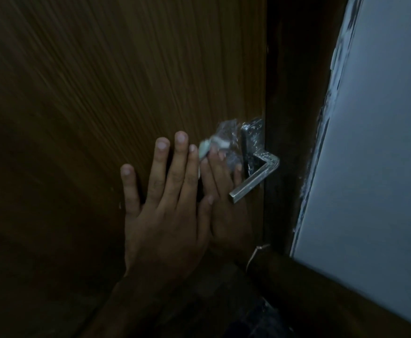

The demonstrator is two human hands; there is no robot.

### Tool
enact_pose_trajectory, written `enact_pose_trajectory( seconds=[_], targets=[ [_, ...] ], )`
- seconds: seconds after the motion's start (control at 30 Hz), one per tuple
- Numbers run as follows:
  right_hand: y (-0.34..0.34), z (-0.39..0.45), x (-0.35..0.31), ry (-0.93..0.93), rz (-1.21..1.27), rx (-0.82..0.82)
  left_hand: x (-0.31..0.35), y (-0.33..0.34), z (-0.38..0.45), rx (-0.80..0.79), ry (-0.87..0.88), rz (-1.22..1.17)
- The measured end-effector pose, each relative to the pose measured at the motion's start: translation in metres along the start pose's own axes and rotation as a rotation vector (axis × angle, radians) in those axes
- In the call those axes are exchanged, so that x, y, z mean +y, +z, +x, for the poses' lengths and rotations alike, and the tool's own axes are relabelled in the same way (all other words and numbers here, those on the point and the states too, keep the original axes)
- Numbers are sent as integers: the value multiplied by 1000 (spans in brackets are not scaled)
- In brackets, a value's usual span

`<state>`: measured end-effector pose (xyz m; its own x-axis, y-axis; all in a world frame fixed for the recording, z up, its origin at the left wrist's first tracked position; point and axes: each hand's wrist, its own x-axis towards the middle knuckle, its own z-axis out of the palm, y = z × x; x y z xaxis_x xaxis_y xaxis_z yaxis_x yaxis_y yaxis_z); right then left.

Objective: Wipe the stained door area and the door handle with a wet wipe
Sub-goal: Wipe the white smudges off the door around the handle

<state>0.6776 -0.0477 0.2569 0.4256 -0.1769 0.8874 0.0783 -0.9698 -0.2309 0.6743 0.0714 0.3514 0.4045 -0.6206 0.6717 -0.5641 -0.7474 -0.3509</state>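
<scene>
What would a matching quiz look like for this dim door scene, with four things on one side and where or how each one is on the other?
Things:
1. left hand
2. wet wipe
3. door handle
4. wall

States:
A. pale grey-blue, at the right past the dark door frame
B. metal lever angled down and to the left
C. fingers straight, laid flat on the brown door
D. crumpled and whitish, under the fingertips of the right hand, beside the handle plate

Pairs: 1-C, 2-D, 3-B, 4-A
</scene>
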Motion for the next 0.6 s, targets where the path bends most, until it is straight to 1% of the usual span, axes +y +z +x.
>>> enact_pose_trajectory(
  seconds=[0.07,0.17,0.33,0.47,0.6],
  targets=[
    [-2,2,-3,25,-23,2,1,2,2,-2,3,6],
    [-7,-19,-2,-2,5,-95,-1,2,1,2,14,15],
    [7,-3,-1,46,-6,8,-1,6,2,38,17,-6],
    [-2,-22,0,-24,38,-62,-4,7,0,62,39,-8],
    [-3,8,-3,33,-115,0,-6,15,-1,119,51,-13]
  ],
)
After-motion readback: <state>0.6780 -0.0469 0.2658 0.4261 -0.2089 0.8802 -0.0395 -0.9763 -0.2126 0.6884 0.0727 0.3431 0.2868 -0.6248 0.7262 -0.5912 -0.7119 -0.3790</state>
